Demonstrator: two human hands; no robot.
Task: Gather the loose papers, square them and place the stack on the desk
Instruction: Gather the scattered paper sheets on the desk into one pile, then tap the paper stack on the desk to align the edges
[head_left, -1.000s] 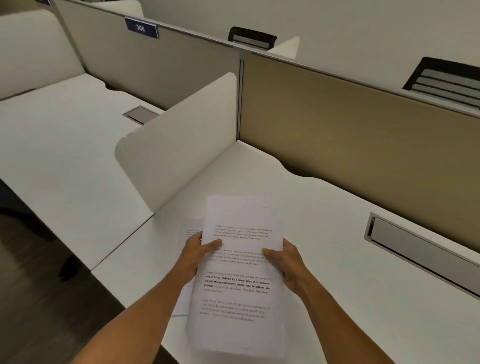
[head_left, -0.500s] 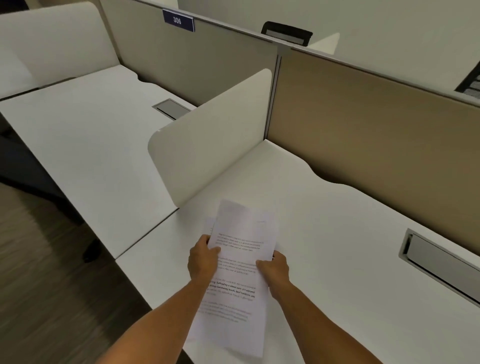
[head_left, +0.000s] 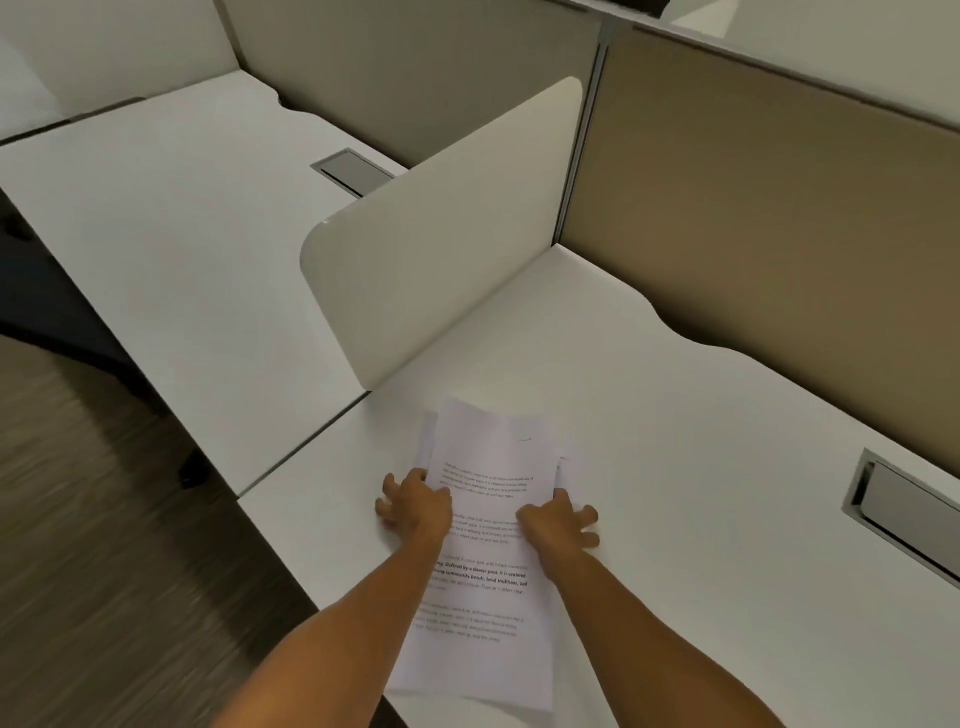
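A stack of white printed papers (head_left: 493, 467) lies on the white desk (head_left: 701, 467), near its front left corner. The sheets are not flush: lower sheets peek out at the stack's top left and top right. My left hand (head_left: 413, 506) rests at the stack's left edge with its fingers splayed outward. At the right edge my right hand (head_left: 558, 525) sits the same way, fingers spread onto the desk. Both forearms cover parts of the stack's sides. The stack's near left corner reaches the desk's front edge.
A white rounded divider (head_left: 441, 234) stands left of the papers, and a tan partition (head_left: 779, 208) closes the back. A grey cable hatch (head_left: 904, 504) is set into the desk at right. A neighbouring desk (head_left: 182, 234) lies beyond the divider, dark floor (head_left: 104, 571) at left.
The papers went from held up in both hands down onto the desk. My fingers have come out from under the sheets and spread at the sides. The view has swung right and down.
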